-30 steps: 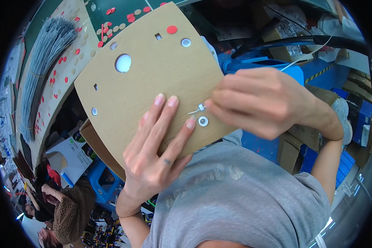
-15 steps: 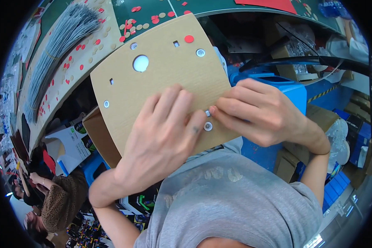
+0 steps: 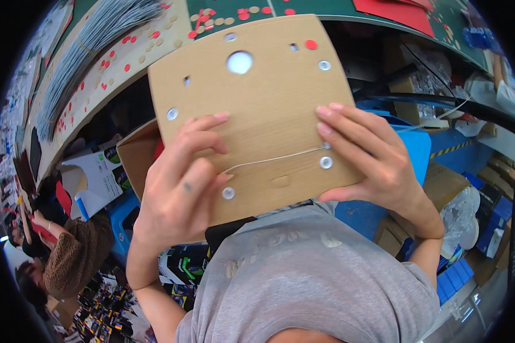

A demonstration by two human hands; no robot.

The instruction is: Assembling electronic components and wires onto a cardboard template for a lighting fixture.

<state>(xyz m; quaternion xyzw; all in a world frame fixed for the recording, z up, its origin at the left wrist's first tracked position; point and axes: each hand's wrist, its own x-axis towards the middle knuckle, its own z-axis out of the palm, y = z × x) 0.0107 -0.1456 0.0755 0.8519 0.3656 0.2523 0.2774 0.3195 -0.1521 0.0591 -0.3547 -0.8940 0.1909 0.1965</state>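
Observation:
A tan cardboard panel [image 3: 257,117] lies tilted before me, with a large round hole, small slots and several pale round fittings around it. A thin silvery wire [image 3: 274,160] runs across its lower part. The wire's left end goes to my left hand [image 3: 180,183], whose thumb and curled fingers pinch it over the left edge. The wire's right end reaches a small slot beside a round fitting [image 3: 325,163]. My right hand [image 3: 375,154] rests on the panel's right side, fingers stretched out near that slot and thumb toward the lower edge. A red disc [image 3: 311,44] lies at the panel's upper right.
A bundle of grey wires [image 3: 83,57] lies on the curved table at the far left, among scattered red and tan discs. Red sheets [image 3: 395,14] lie at the back. A blue bin [image 3: 415,150] stands to the right, and an open carton [image 3: 137,154] stands behind my left hand.
My hands have moved apart: the left went leftward, stretching the wire across the panel, while the right opened onto its right side. The panel has shifted up and right in view.

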